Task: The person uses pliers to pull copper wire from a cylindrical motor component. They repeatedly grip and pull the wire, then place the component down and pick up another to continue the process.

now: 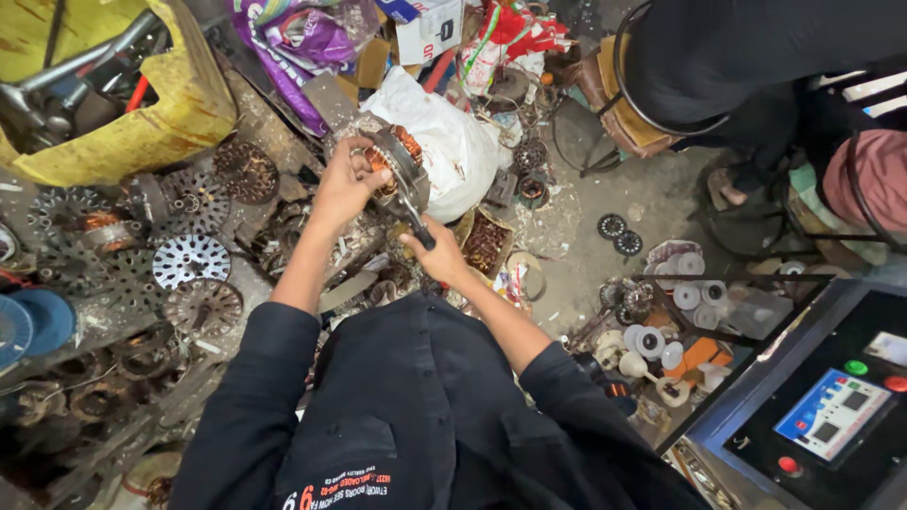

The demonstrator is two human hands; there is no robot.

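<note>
Head view: the left hand (342, 185) has its fingers closed around a round motor stator (397, 162) with copper windings. The right hand (436, 255), just below, grips a dark-handled tool (416, 225) touching the stator. A white sack (453, 151) lies just beyond.

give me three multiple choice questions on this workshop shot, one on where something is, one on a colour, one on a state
1. Where is the white sack?
A. just behind the motor stator
B. on the control panel
C. inside the yellow tub

2. What colour is the tub at upper left?
A. red
B. yellow
C. white

3. How is the motor stator kept?
A. lying alone on the floor
B. hanging from a hook
C. gripped by the left hand while the right hand holds a dark-handled tool to it

Answers: 1 A, the sack bulges right beyond the stator. 2 B, its worn wall is yellow. 3 C, left fingers wrap the stator and the right hand holds the handle.
</note>
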